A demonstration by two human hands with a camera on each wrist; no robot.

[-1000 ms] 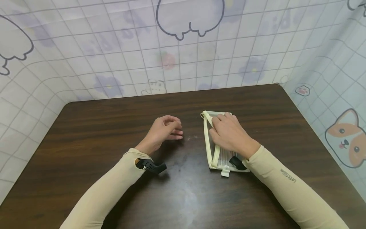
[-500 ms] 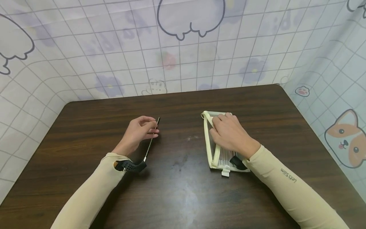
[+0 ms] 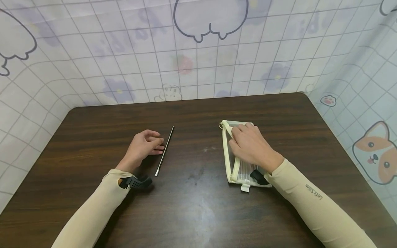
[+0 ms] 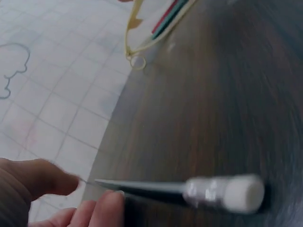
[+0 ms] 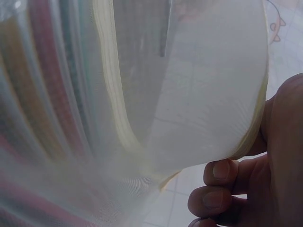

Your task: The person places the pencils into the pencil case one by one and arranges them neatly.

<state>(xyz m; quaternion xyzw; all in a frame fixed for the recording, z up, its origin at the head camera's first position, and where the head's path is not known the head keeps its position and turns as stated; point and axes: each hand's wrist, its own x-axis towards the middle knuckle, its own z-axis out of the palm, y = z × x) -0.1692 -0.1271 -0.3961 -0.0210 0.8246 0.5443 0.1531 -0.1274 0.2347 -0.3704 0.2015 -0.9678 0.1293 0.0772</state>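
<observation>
A dark pencil [image 3: 164,151] with a silver ferrule and white eraser [image 4: 244,194] lies slanted on the table, eraser end toward me. My left hand [image 3: 142,148] is just left of it, fingers loosely bent, fingertips close beside the shaft. On the right, a translucent mesh pouch [image 3: 245,170] with pale yellow zip edging gapes open. My right hand [image 3: 252,144] pinches the edge of its opening, fingers curled round the edging in the right wrist view. Coloured stick shapes [image 5: 45,71] show through the mesh.
The dark wooden table [image 3: 198,206] ends at a hanging cloth [image 3: 198,62] printed with a grid and cartoon animals, behind and at the sides. A white tab [image 3: 245,188] juts from the pouch's near end. A ring [image 3: 221,125] hangs at its far corner.
My left hand has moved left and away from the pencil, which was out of sight a second ago and now lies on the table. My right hand keeps its hold on the pouch.
</observation>
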